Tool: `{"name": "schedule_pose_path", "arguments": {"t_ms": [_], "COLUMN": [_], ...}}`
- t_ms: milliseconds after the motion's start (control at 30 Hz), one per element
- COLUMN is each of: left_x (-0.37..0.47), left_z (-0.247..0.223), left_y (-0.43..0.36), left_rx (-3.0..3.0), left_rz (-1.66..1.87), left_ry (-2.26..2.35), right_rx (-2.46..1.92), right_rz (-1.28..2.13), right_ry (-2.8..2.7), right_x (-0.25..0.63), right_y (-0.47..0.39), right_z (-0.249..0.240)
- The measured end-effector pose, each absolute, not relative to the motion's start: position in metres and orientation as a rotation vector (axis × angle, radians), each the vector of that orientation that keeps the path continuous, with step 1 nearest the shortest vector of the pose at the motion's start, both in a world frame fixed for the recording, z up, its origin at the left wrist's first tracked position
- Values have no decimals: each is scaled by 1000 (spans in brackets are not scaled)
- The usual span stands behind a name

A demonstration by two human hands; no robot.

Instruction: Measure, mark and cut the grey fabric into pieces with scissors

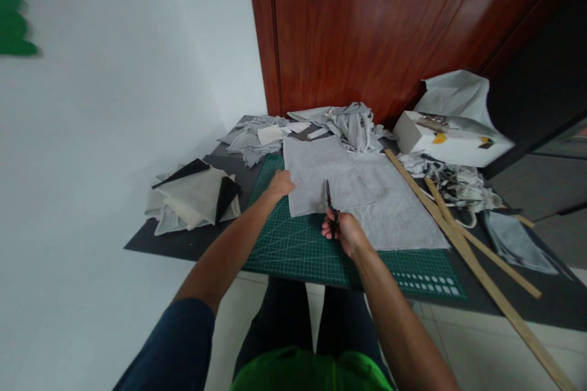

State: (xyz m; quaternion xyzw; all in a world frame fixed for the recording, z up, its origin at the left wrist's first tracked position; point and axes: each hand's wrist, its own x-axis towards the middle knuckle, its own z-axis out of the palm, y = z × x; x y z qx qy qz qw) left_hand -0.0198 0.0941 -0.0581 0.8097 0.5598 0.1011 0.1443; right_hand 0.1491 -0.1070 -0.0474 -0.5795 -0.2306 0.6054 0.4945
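A light grey piece of fabric [312, 165] lies on the green cutting mat [293, 244], partly over a second grey piece [398, 214] to its right. My left hand [281, 184] is closed at the left edge of the first piece, with the fingertips pinching it. In my right hand [343, 230] is a pair of dark scissors [329, 195], gripped by the handles. The blades point away from me and lie over the fabric, near its lower edge. Whether they are cutting into the cloth cannot be made out.
Folded cream and black fabric [195, 192] sits at the left. Grey scraps [351, 122] lie along the back. Wooden rulers [463, 241] cross at the right, one beyond the table edge. A white box [454, 140] stands behind tangled strips [458, 180].
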Motion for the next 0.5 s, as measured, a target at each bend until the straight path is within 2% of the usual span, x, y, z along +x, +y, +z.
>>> {"name": "schedule_pose_path", "arguments": {"t_ms": [267, 500], "left_x": [-44, -57], "left_z": [-48, -55], "left_y": [40, 0], "left_rx": [2361, 2500], "left_rz": [168, 203], "left_ry": [1519, 1201], "right_rx": [-1345, -1354], "right_rz": [1595, 1635], "right_ry": [-639, -679], "right_x": [116, 105], "right_y": [-132, -153], "right_z": [-46, -48]}}
